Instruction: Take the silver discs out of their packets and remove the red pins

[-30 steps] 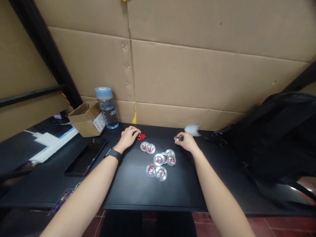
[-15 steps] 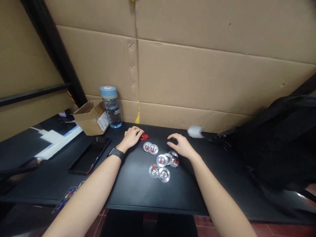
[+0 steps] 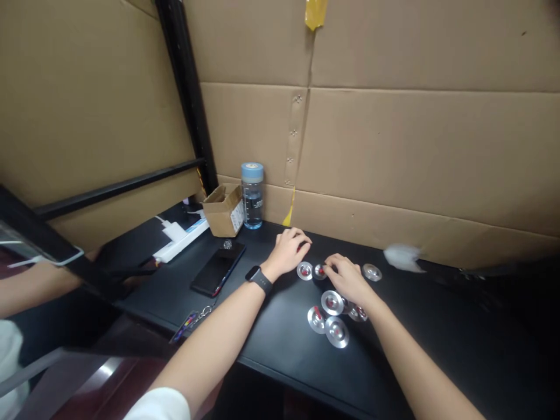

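Observation:
Several round silver metal discs, some with red bits in their middles, lie on the black table. My right hand (image 3: 345, 277) is pinched at the edge of one disc (image 3: 319, 271), its fingertips on the rim. Another disc (image 3: 304, 270) lies just left of it, and a single disc (image 3: 371, 272) is to the right of my hand. Nearer the table's front edge, more discs (image 3: 336, 332) overlap in a group. My left hand (image 3: 289, 251), with a watch on the wrist, rests curled over the small red pile, which it mostly hides; its fingers are partly spread.
A cardboard box (image 3: 223, 213) and a water bottle (image 3: 252, 198) stand at the back left. A phone (image 3: 219, 269), keychain (image 3: 191, 324) and power strip (image 3: 181, 244) lie left. A white crumpled piece (image 3: 402, 257) is back right. Another person's arm (image 3: 39, 287) shows far left.
The camera view has swung left. My right hand has moved left onto a disc and closed its fingers. The two upper discs now lie apart. My left hand now covers the red pile.

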A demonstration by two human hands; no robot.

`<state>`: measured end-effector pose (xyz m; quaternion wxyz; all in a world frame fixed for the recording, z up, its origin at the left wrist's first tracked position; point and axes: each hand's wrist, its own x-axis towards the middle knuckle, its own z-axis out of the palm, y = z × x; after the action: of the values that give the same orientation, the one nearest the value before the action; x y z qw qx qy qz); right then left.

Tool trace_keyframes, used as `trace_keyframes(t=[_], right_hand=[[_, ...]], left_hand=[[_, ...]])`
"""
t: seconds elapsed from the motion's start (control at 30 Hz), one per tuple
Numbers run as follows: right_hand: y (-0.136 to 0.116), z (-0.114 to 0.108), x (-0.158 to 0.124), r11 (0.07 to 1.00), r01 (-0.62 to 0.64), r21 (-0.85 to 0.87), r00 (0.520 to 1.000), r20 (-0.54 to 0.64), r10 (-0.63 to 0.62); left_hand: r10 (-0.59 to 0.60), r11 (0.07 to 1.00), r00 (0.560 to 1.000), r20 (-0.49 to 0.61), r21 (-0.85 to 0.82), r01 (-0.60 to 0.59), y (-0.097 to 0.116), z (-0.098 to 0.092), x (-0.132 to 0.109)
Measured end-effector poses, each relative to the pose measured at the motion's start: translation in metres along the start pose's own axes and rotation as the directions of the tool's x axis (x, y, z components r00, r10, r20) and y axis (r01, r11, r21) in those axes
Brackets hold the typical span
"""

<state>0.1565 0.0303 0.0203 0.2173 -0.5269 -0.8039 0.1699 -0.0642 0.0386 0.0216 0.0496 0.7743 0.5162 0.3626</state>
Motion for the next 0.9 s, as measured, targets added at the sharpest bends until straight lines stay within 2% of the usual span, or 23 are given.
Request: trace_keyframes(t=[0.07,0.13,0.23,0.3,0.37,0.5,0.63,0.7,0.77,0.83,0.9], right_hand=[[0.0,-0.003,-0.002,0.991,0.02,0.136,0.998,-0.064,-0.012],[0.001,-0.005,-0.005,0.941,0.014,0.339,0.995,-0.097,0.02],[0.003,-0.006,-0.01,0.75,-0.028,0.661,0.997,-0.039,0.071],[0.003,-0.007,-0.014,0.615,-0.053,0.787,0.997,0.011,0.072],[0.002,-0.009,-0.018,0.555,-0.051,0.83,0.998,0.02,0.061],[-0.005,-0.014,-0.023,0.549,-0.016,0.836,1.0,-0.001,0.031],[-0.009,-0.014,-0.023,0.481,-0.036,0.876,0.999,0.024,0.031],[-0.007,-0.013,-0.02,0.51,0.007,0.86,0.999,-0.033,0.042],[-0.002,-0.015,-0.018,0.64,0.076,0.765,0.987,-0.149,0.061],[0.009,-0.023,-0.017,0.831,0.114,0.544,0.964,-0.263,0.04],[0.025,-0.035,-0.017,0.962,0.096,0.257,0.947,-0.322,-0.008]], left_hand=[[0.078,0.997,0.997,-0.001,-0.028,-0.078,0.015,-0.002,-0.004],[0.152,0.987,0.988,0.016,-0.061,-0.151,0.03,-0.002,-0.008],[0.225,0.971,0.974,0.031,-0.093,-0.221,0.047,0.002,-0.014],[0.244,0.966,0.97,0.024,-0.097,-0.24,0.054,0.006,-0.017],[0.239,0.967,0.971,0.012,-0.095,-0.236,0.057,0.009,-0.018],[0.201,0.975,0.979,-0.018,-0.088,-0.202,0.056,0.013,-0.019],[0.179,0.981,0.983,-0.048,-0.067,-0.182,0.053,0.014,-0.017],[0.156,0.987,0.986,-0.056,-0.021,-0.158,0.049,0.013,-0.014],[0.12,0.992,0.991,-0.066,0.055,-0.117,0.04,0.01,-0.01],[0.049,0.989,0.994,-0.094,0.147,-0.035,0.026,0.005,-0.006],[-0.039,0.975,0.993,-0.114,0.215,0.063,0.009,0.0,-0.003]])
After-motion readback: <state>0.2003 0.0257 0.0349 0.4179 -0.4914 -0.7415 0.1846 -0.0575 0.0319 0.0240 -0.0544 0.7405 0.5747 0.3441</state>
